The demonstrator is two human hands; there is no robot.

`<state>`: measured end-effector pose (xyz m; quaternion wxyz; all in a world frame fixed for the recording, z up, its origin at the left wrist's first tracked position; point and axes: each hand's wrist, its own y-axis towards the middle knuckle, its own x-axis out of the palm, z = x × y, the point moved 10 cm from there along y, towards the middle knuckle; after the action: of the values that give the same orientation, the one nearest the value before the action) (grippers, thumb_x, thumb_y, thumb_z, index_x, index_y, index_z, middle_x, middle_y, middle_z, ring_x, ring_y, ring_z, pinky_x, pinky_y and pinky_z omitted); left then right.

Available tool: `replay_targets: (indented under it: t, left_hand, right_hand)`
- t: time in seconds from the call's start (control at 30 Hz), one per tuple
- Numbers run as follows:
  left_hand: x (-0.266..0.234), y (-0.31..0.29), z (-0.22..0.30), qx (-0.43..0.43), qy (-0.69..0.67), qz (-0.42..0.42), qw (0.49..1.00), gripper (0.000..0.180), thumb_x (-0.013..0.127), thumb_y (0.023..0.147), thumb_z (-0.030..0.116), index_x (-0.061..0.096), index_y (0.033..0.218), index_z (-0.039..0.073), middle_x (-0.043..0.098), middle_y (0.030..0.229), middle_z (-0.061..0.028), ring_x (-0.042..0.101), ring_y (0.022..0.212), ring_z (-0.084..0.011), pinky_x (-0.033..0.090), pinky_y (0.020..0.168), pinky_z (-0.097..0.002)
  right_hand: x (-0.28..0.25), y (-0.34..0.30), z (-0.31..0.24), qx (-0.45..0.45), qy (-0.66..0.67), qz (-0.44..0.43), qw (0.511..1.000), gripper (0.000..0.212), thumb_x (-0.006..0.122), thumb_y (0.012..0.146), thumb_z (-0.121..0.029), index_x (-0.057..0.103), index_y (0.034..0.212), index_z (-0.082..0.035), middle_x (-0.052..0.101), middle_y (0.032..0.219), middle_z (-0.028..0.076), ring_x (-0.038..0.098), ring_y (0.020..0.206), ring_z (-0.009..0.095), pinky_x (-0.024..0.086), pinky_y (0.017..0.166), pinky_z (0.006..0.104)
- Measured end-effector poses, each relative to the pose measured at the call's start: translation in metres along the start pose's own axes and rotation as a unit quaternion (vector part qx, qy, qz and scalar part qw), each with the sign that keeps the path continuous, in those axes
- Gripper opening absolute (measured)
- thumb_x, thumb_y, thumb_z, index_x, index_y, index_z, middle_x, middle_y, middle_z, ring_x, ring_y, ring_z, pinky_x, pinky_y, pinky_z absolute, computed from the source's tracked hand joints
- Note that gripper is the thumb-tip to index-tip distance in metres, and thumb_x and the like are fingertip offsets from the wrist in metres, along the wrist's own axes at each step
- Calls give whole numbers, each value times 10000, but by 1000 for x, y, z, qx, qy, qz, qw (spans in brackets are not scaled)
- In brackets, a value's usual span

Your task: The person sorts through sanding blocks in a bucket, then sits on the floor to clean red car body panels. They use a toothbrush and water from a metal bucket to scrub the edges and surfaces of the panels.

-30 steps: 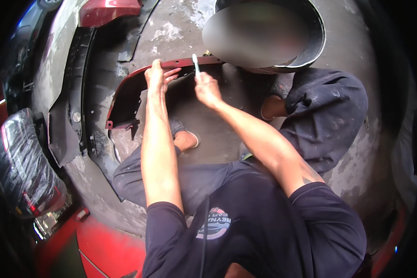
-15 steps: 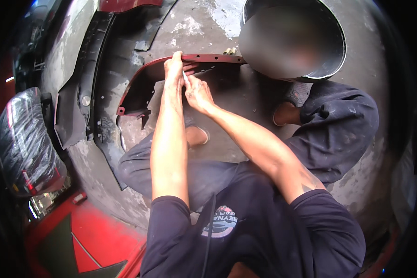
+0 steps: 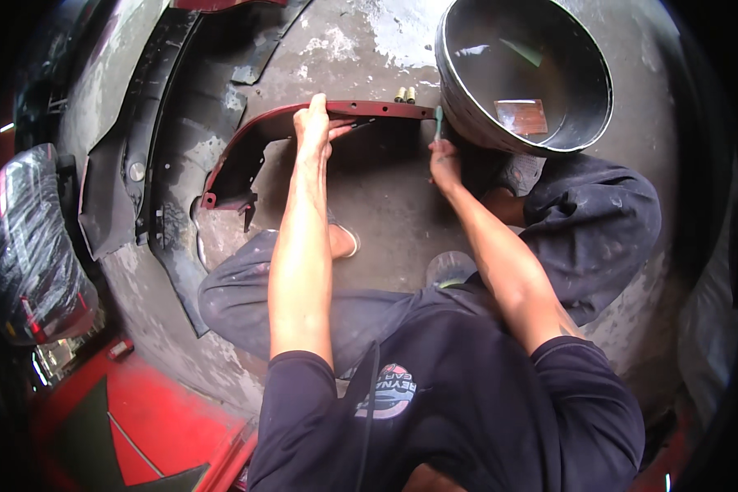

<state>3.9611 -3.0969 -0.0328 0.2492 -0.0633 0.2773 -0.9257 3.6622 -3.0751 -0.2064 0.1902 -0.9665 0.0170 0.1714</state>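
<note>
My left hand (image 3: pixel 312 131) grips the upper edge of a curved dark-red car body panel (image 3: pixel 377 107), thumb on top and fingers reaching below it. A row of small holes runs along the panel's edge, and its hollow dark underside faces me. At the panel's right end, my right hand (image 3: pixel 444 164) is closed on a slim tool with a greenish end (image 3: pixel 439 125), which points up beside the panel's tip. Whether that end touches the panel, I cannot tell.
A big dark bucket (image 3: pixel 461 97) holding water stands at the upper right, with a reddish-brown rectangular piece (image 3: pixel 523 116) in it. Small yellowish fittings (image 3: pixel 405 94) lie behind the panel. Black bumper parts (image 3: pixel 162 205) lie to the left, near a plastic-wrapped part (image 3: pixel 37 246) and a red panel (image 3: pixel 172 418).
My right hand has moved right, from beside my left hand to the panel's right end, carrying the slim tool. The left hand keeps its grip. The blurred shape over the bucket is gone.
</note>
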Motion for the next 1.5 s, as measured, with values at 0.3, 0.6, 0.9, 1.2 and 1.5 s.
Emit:
replay_targets:
  t: [0.3, 0.6, 0.9, 1.2, 1.5]
  left_hand:
    - [-30, -49, -58, -41, -117, 31, 992, 305, 676, 923, 173, 635, 1138, -39, 631, 1163, -176, 663, 1107, -374, 607, 899, -587]
    - [-97, -103, -51, 9, -226, 165, 960, 78, 680, 837, 5, 667, 902, -36, 676, 914, -129, 699, 836, -255, 608, 700, -466]
    - [-135, -153, 8, 130, -214, 99, 963, 275, 667, 846, -60, 663, 1119, -92, 711, 1069, -138, 695, 1001, -241, 546, 934, -351]
    - [-145, -142, 25, 181, -347, 33, 920, 331, 611, 953, 21, 609, 1280, -33, 688, 1214, -137, 670, 1138, -273, 536, 1022, -410]
    - [-151, -119, -50, 81, -373, 143, 913, 471, 536, 1055, 385, 608, 1295, -15, 681, 1227, -170, 658, 1124, -309, 540, 984, -445]
  right_hand:
    - [-15, 11, -27, -158, -226, -49, 960, 358, 532, 1000, -313, 734, 975, -19, 725, 900, 229, 723, 901, 386, 543, 813, 473]
    - [-27, 13, -58, -159, -210, -76, 962, 373, 632, 947, -375, 697, 1011, -13, 711, 924, 232, 697, 916, 416, 527, 793, 463]
    - [23, -50, -124, -190, -117, -228, 948, 264, 570, 996, -254, 569, 991, 10, 628, 865, 248, 644, 865, 417, 464, 751, 491]
    - [35, -29, -138, 30, 262, -323, 909, 261, 550, 1052, -207, 649, 1202, -19, 703, 1077, 44, 655, 970, 136, 508, 883, 282]
    - [0, -97, -336, -276, 79, -173, 942, 335, 716, 958, -247, 674, 1179, 1, 721, 899, 152, 676, 766, 234, 536, 744, 356]
